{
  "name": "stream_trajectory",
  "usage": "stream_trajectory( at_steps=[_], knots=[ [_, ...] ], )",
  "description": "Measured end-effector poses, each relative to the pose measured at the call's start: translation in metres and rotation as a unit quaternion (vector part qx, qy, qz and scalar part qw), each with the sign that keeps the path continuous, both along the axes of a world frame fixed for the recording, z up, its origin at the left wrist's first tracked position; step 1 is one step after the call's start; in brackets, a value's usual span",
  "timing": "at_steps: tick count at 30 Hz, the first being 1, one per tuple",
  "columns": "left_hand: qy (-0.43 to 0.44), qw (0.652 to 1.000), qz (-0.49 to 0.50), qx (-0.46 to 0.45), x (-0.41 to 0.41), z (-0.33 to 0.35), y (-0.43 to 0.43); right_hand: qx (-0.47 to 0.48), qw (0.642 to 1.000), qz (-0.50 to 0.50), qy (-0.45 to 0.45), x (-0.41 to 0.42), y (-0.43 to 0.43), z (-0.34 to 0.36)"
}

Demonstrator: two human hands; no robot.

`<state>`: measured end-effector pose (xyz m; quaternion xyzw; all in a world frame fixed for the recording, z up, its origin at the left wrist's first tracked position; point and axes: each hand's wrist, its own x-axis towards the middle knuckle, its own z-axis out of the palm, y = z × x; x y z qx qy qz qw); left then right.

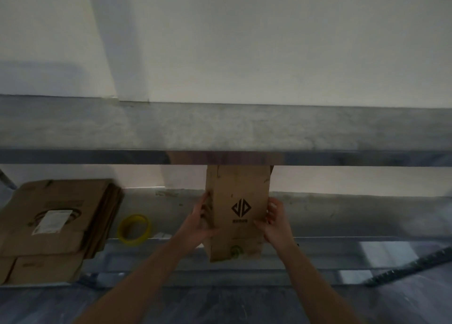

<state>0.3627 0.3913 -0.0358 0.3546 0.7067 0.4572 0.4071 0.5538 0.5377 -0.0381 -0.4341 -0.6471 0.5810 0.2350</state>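
Note:
A flattened brown cardboard box [238, 201] with a black diamond logo stands upright in front of me, its top edge hidden behind the upper metal shelf [220, 133]. My left hand [199, 222] grips its left edge, fingers wrapped around the side. Along the right edge my right hand [275, 219] holds it, thumb on the front face. The box's lower end hangs just past the front rim of the lower shelf [342, 216].
A stack of flattened cardboard boxes [56, 216] lies at the left of the lower shelf. A yellow tape roll [134, 229] sits beside the stack. A white wall rises behind the shelves. A dark toothed strip [411, 265] runs at the lower right.

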Motion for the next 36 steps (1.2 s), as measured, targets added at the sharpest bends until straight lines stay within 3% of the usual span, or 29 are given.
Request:
stream_trajectory(
  at_steps=[3, 5, 9, 16, 19, 23, 26, 32, 36],
  knots=[
    [0.095, 0.994, 0.042, -0.017, -0.002, 0.001, 0.001, -0.017, 1.000, 0.007, 0.023, -0.006, -0.004, 0.003],
    [0.049, 0.994, 0.094, -0.001, -0.003, 0.006, 0.002, 0.001, 1.000, 0.009, 0.025, -0.012, -0.006, 0.005],
    [-0.054, 0.993, 0.090, 0.055, -0.010, 0.022, 0.003, 0.054, 0.998, 0.014, 0.035, -0.021, -0.007, 0.015],
    [0.002, 0.989, 0.112, 0.100, -0.010, 0.032, 0.004, 0.092, 0.995, 0.011, 0.031, -0.026, -0.007, 0.025],
    [0.006, 0.988, 0.117, 0.101, -0.007, 0.033, 0.000, 0.160, 0.987, 0.031, -0.017, -0.025, -0.014, 0.020],
    [0.055, 0.989, 0.116, 0.080, -0.010, 0.040, -0.006, 0.209, 0.977, 0.038, -0.010, -0.024, -0.023, 0.011],
    [0.097, 0.986, 0.108, 0.080, -0.013, 0.044, -0.009, 0.199, 0.979, 0.035, -0.003, -0.023, -0.026, 0.012],
    [0.057, 0.985, 0.106, 0.120, -0.006, 0.054, -0.012, 0.148, 0.987, 0.035, 0.061, -0.019, -0.029, 0.026],
    [0.086, 0.986, 0.085, 0.112, -0.007, 0.059, -0.022, 0.137, 0.987, 0.070, 0.041, -0.011, -0.025, 0.040]
  ],
)
